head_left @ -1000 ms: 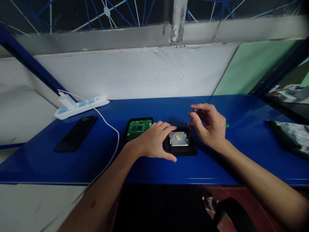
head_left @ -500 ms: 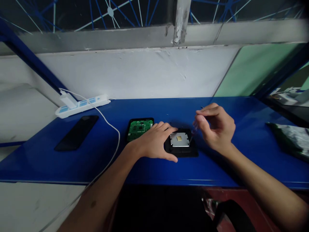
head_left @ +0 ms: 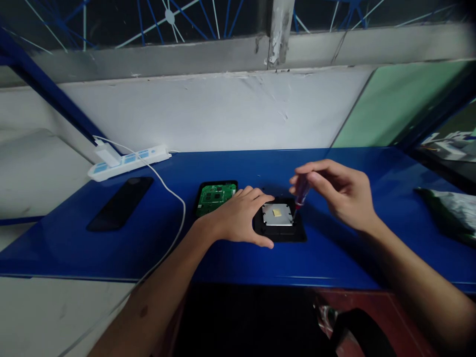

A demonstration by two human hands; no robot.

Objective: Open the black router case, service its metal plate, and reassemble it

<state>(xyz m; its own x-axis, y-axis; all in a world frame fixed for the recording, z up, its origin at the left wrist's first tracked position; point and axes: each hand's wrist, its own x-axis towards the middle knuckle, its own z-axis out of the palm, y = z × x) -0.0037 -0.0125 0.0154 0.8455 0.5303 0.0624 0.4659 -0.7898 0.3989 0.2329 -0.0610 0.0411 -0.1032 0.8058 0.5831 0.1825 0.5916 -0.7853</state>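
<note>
On the middle of the counter [head_left: 238, 263], the black cover [head_left: 278, 234] lies below the left hand's [head_left: 241, 218] loosely spread fingers; the right hand's [head_left: 340, 193] fingers grasp a screwdriver [head_left: 302, 191]. Its leaning tip could slip and scratch the metal plate [head_left: 282, 219].

Worktop [head_left: 230, 263]: deep blue. Plate [head_left: 268, 217]: silver. Pad [head_left: 277, 212]: pale yellow. Case [head_left: 280, 234]: black. Board [head_left: 213, 196]: green. Screwdriver [head_left: 301, 191]: reddish-purple. Power strip [head_left: 148, 154]: white, light blue. Phone [head_left: 121, 204]: black. Window [head_left: 169, 16]: dark, radiating blue and white lines.
</note>
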